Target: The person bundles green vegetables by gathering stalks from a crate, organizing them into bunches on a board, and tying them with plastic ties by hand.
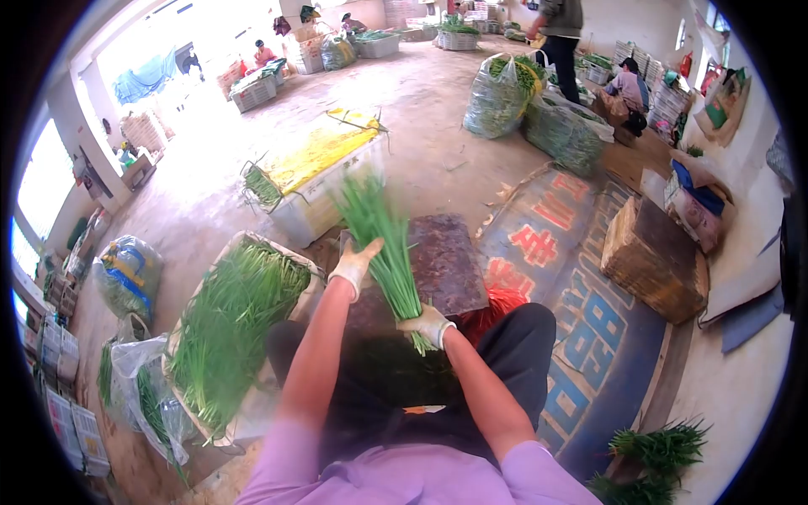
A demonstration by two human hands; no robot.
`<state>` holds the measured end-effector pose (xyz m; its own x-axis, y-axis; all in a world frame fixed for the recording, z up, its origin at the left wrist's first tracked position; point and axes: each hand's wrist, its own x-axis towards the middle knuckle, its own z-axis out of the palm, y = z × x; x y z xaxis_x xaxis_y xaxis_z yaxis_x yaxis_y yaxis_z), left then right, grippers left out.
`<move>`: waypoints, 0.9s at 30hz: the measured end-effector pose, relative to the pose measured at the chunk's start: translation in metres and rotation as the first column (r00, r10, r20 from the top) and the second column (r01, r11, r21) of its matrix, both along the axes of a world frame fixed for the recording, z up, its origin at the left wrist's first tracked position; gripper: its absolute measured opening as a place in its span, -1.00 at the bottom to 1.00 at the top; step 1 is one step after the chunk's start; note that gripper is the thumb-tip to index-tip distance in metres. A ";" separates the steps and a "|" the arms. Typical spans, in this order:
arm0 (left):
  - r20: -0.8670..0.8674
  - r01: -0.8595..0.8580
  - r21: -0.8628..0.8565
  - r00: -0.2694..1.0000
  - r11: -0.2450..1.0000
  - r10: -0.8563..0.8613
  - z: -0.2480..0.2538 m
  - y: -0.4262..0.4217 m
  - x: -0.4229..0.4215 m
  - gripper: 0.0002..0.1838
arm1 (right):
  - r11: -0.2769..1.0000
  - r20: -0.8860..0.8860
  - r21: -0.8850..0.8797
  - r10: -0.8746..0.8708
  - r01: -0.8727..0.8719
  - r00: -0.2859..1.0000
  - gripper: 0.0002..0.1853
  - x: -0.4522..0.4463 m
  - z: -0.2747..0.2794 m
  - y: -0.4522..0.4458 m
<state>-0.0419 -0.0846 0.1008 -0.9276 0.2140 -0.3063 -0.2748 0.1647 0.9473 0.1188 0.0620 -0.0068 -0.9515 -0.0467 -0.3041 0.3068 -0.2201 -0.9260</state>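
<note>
1. Lilac shirt [412, 475], nearest the camera, is seen below the fingers of both hands.
2. Loose green stalks [236, 311] are heaped in a pale crate [259, 411], left of the left fingers.
3. By the left hand [352, 265], in a pale glove, the middle of an upright, slightly tilted bundle [389, 252] is touched; whether its fingers are curled right around cannot be told.
4. Above the left fingers, the leafy tips are blurred; stalks could be splayed or bent if pressed unevenly there.
5. By the right hand [427, 326], also gloved, the lower stems are gripped in closed fingers; were that grip loosened, stems could be slipped out of line.
6. Behind the bundle, a dark block [450, 252] is seen; right of the right fingers, red strands [501, 307] could be snagged.
</note>
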 end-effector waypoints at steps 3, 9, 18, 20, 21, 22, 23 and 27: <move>-0.092 -0.023 -0.038 0.996 0.999 0.019 -0.036 -0.009 0.029 0.10 | 0.985 0.296 -0.105 -0.103 0.140 0.950 -0.70 0.012 -0.036 0.008; 0.478 0.011 0.067 0.877 0.998 -0.041 -0.116 -0.011 0.105 -0.45 | 0.945 0.369 -0.282 -0.053 0.167 0.928 -0.75 0.023 -0.043 0.000; 0.353 -0.161 0.187 0.932 0.969 0.086 -0.135 -0.007 0.122 -0.78 | 0.902 0.376 -0.342 -0.126 0.264 0.918 -0.75 0.018 -0.053 -0.001; 0.378 -0.234 0.299 0.919 0.925 0.110 -0.122 -0.010 0.127 -0.83 | 0.896 0.394 -0.333 -0.150 0.293 0.907 -0.77 0.015 -0.055 -0.001; 0.389 -0.270 0.412 0.916 0.870 0.100 -0.122 -0.013 0.131 -0.85 | 0.894 0.396 -0.335 -0.153 0.298 0.905 -0.77 0.014 -0.055 -0.001; 0.400 -0.304 0.519 0.912 0.799 0.088 -0.122 -0.016 0.136 -0.87 | 0.899 0.414 -0.266 -0.220 0.349 0.883 -0.76 0.012 -0.055 -0.001; 0.409 -0.335 0.616 0.910 0.713 0.075 -0.122 -0.019 0.139 -0.89 | 0.897 0.426 -0.195 -0.287 0.397 0.858 -0.74 0.010 -0.054 0.001; 0.431 -0.141 0.339 0.902 0.930 -0.020 -0.149 -0.051 0.133 -0.72 | 0.888 0.431 -0.197 -0.301 0.415 0.850 -0.74 0.006 -0.056 0.009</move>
